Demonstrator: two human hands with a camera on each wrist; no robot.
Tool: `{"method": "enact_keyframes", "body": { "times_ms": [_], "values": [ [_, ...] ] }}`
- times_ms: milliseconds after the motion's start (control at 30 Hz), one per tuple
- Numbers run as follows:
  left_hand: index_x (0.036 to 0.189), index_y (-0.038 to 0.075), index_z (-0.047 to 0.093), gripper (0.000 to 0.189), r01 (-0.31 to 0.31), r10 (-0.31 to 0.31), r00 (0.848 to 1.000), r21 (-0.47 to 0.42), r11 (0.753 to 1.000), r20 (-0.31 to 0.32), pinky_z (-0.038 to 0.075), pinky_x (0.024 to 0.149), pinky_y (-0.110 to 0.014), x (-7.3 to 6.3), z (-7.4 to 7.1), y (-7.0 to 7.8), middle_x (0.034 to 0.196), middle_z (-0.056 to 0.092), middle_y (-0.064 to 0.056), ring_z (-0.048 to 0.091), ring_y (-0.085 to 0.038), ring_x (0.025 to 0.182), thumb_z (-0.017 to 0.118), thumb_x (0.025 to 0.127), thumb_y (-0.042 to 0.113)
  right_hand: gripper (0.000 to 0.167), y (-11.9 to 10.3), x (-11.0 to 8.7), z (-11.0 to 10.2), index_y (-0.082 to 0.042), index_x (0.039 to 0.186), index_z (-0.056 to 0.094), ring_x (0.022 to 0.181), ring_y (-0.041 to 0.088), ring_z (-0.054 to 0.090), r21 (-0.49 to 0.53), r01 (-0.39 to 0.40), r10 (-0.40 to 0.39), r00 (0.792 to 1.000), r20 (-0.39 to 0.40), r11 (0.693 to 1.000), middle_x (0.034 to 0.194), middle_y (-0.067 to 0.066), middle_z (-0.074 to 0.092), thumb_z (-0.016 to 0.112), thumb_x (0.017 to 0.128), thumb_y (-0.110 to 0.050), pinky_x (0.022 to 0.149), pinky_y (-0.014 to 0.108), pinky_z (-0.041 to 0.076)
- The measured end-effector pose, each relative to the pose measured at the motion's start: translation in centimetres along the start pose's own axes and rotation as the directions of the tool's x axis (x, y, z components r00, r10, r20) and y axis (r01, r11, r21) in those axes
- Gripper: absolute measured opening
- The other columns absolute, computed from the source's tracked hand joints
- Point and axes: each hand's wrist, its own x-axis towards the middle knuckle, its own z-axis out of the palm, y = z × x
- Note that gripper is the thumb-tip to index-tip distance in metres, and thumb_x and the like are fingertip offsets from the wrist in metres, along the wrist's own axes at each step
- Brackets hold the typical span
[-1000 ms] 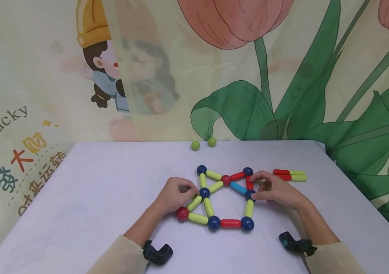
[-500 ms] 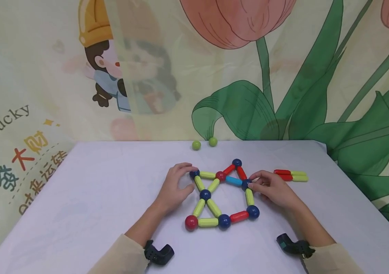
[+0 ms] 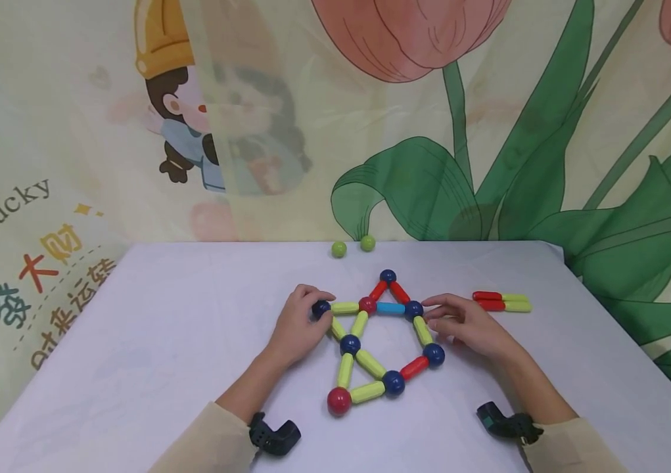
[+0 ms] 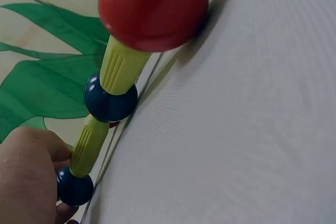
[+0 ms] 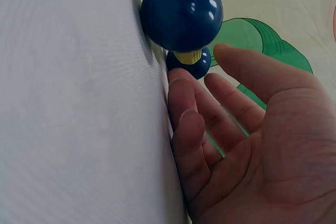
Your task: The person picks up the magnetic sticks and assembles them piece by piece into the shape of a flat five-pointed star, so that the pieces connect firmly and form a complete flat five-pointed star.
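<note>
A flat frame of rods and balls lies on the white table [image 3: 193, 368]. My left hand [image 3: 298, 328] holds the dark blue ball [image 3: 321, 309] at its left corner, thumb on the near side and fingers on the far side; the left wrist view shows this blue ball [image 4: 77, 188] too. Two yellow-green rods [image 3: 344, 307] join there. At the right, the relaxed fingers of my right hand [image 3: 468, 323] lie close beside another blue ball [image 3: 414, 310]. A light blue rod [image 3: 390, 308] links that ball to a red ball [image 3: 367, 305]. The nearest corner is a larger red ball [image 3: 339, 401].
Two small green balls [image 3: 339, 249] sit at the table's back edge. Two red and yellow-green rod pairs [image 3: 501, 301] lie right of my right hand. A printed cloth [image 3: 406, 190] hangs behind the table. Black wrist cameras [image 3: 275, 439] are on both wrists.
The whole frame has turned counterclockwise on the table. My left hand moved from near the middle blue ball to the left corner ball. The right fingers came off the right blue ball.
</note>
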Motion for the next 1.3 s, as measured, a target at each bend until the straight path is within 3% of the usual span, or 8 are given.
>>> {"method": "enact_keyframes", "body": {
  "times_ms": [200, 333, 500, 833, 933, 1033, 1167, 1300],
  "values": [
    [0.119, 0.014, 0.074, 0.028, -0.010, 0.009, 0.999, 0.033, 0.999, 0.032, 0.048, 0.108, -0.049, -0.1, 0.1, 0.1, 0.125, 0.065, -0.009, 0.060, -0.029, 0.122, 0.066, 0.093, 0.020, 0.056, -0.1, -0.2, -0.1, -0.013, 0.144, 0.055, 0.098, 0.022, 0.069, 0.045, 0.000, -0.002, 0.999, 0.045, 0.999, 0.134, 0.016, 0.068, 0.075, 0.093, -0.029, 0.077, 0.035, 0.057],
    [0.122, 0.013, 0.073, 0.030, -0.023, 0.021, 0.999, 0.035, 0.999, 0.042, 0.048, 0.108, -0.048, -0.2, 0.0, 0.1, 0.124, 0.070, -0.007, 0.062, -0.028, 0.123, 0.065, 0.095, 0.021, 0.052, -0.1, -0.2, -0.1, -0.011, 0.140, 0.057, 0.091, 0.023, 0.068, 0.067, -0.006, 0.005, 1.000, 0.021, 0.998, 0.124, 0.014, 0.070, 0.073, 0.095, -0.031, 0.073, 0.034, 0.058],
    [0.121, 0.014, 0.074, 0.028, -0.027, 0.025, 0.999, 0.030, 0.999, 0.043, 0.049, 0.108, -0.047, -0.1, -0.1, 0.0, 0.124, 0.070, -0.006, 0.062, -0.027, 0.123, 0.067, 0.095, 0.020, 0.049, -0.2, 0.0, -0.4, -0.010, 0.137, 0.060, 0.084, 0.026, 0.067, 0.094, -0.034, 0.038, 0.998, -0.047, 0.995, 0.107, 0.013, 0.070, 0.072, 0.096, -0.035, 0.071, 0.032, 0.059],
    [0.124, 0.012, 0.073, 0.030, -0.042, 0.043, 0.998, -0.017, 0.999, 0.052, 0.047, 0.110, -0.049, -0.2, -0.1, -0.1, 0.126, 0.070, -0.006, 0.061, -0.028, 0.125, 0.069, 0.095, 0.017, 0.045, -1.0, -0.8, -2.3, -0.003, 0.140, 0.056, 0.087, 0.018, 0.062, 0.171, -0.010, 0.050, 0.972, -0.230, 0.985, 0.124, 0.020, 0.065, 0.059, 0.105, -0.032, 0.073, 0.026, 0.058],
    [0.126, 0.011, 0.072, 0.032, -0.049, 0.050, 0.998, -0.026, 0.998, 0.047, 0.047, 0.110, -0.049, -0.2, 0.1, -0.1, 0.126, 0.070, -0.007, 0.060, -0.028, 0.126, 0.069, 0.094, 0.016, 0.043, -0.6, -1.0, -3.0, -0.003, 0.138, 0.057, 0.086, 0.020, 0.061, 0.107, -0.019, 0.048, 0.960, -0.277, 0.994, 0.120, 0.021, 0.065, 0.059, 0.105, -0.030, 0.069, 0.026, 0.057],
    [0.127, 0.012, 0.071, 0.033, -0.048, 0.049, 0.998, -0.023, 0.999, 0.045, 0.047, 0.110, -0.049, -0.2, 0.1, -0.2, 0.126, 0.070, -0.007, 0.060, -0.028, 0.126, 0.070, 0.094, 0.015, 0.038, 0.0, -1.2, -3.7, -0.003, 0.135, 0.059, 0.091, 0.026, 0.061, -0.065, -0.047, 0.024, 0.948, -0.316, 0.997, 0.119, 0.022, 0.065, 0.059, 0.105, -0.026, 0.068, 0.026, 0.055],
    [0.130, 0.013, 0.069, 0.036, -0.038, 0.039, 0.998, -0.020, 0.999, 0.045, 0.047, 0.110, -0.049, -0.2, -0.1, -0.1, 0.123, 0.071, -0.006, 0.061, -0.029, 0.125, 0.070, 0.094, 0.017, 0.036, 0.5, -1.6, -4.8, -0.002, 0.132, 0.061, 0.103, 0.038, 0.060, -0.288, -0.088, -0.022, 0.934, -0.357, 0.954, 0.122, 0.026, 0.065, 0.063, 0.101, -0.020, 0.074, 0.035, 0.060],
    [0.131, 0.014, 0.068, 0.037, -0.028, 0.029, 0.998, -0.022, 0.999, 0.047, 0.048, 0.110, -0.050, -0.2, -0.1, 0.0, 0.121, 0.071, -0.006, 0.061, -0.029, 0.124, 0.070, 0.094, 0.018, 0.036, 0.8, -2.0, -5.8, 0.002, 0.128, 0.061, 0.107, 0.046, 0.059, -0.367, -0.115, -0.029, 0.931, -0.364, 0.923, 0.122, 0.030, 0.063, 0.067, 0.096, -0.014, 0.080, 0.049, 0.062]
  ]
}}
